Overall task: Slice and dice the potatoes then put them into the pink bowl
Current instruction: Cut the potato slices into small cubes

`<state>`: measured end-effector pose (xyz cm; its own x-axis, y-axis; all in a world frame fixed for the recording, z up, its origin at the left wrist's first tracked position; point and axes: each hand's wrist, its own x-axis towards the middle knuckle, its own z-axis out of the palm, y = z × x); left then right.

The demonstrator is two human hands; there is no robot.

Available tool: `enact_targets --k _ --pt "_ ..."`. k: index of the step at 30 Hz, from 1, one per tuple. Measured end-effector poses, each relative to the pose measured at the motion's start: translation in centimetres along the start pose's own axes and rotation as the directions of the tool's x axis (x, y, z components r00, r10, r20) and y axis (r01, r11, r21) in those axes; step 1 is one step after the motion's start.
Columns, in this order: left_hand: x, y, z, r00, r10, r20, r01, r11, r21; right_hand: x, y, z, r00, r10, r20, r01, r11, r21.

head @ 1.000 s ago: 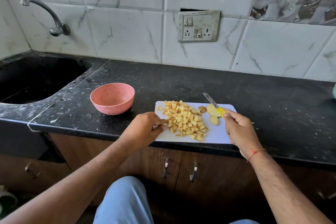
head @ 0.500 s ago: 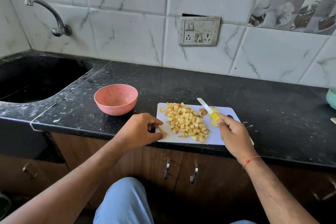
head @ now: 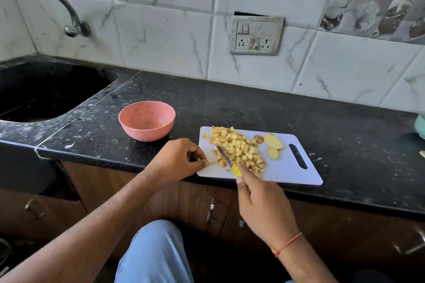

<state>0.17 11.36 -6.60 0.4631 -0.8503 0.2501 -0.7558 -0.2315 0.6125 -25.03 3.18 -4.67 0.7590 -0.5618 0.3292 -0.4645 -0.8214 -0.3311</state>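
Knife (head: 224,156) in R hand (head: 264,209), over potato cubes (head: 239,150)

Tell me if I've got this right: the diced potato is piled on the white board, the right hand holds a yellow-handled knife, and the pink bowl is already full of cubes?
Not quite. The head view shows the pink bowl empty; the diced potato is all on the white board. The right hand does hold the yellow-handled knife.
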Motion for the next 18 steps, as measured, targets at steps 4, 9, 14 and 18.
enact_targets --k 4,9,14,18 --pt "-0.3 -0.3 0.7 0.997 -0.075 -0.035 0.072 0.993 -0.092 -0.3 -1.7 0.4 0.996 -0.059 0.07 0.07 0.983 -0.17" --pt "-0.5 -0.2 1.3 0.991 -0.107 -0.075 0.101 0.991 -0.088 -0.5 -2.4 0.6 0.982 -0.064 0.176 0.104 0.968 -0.229" --pt "-0.7 0.1 1.4 0.986 -0.135 -0.101 0.126 0.988 -0.093 -3.0 -1.9 -0.3 0.974 -0.027 0.226 0.076 0.975 -0.21" --pt "-0.9 0.1 1.4 0.985 -0.144 -0.094 0.132 0.983 -0.128 -3.4 -1.4 -0.7 0.984 -0.042 0.175 0.071 0.984 -0.165"
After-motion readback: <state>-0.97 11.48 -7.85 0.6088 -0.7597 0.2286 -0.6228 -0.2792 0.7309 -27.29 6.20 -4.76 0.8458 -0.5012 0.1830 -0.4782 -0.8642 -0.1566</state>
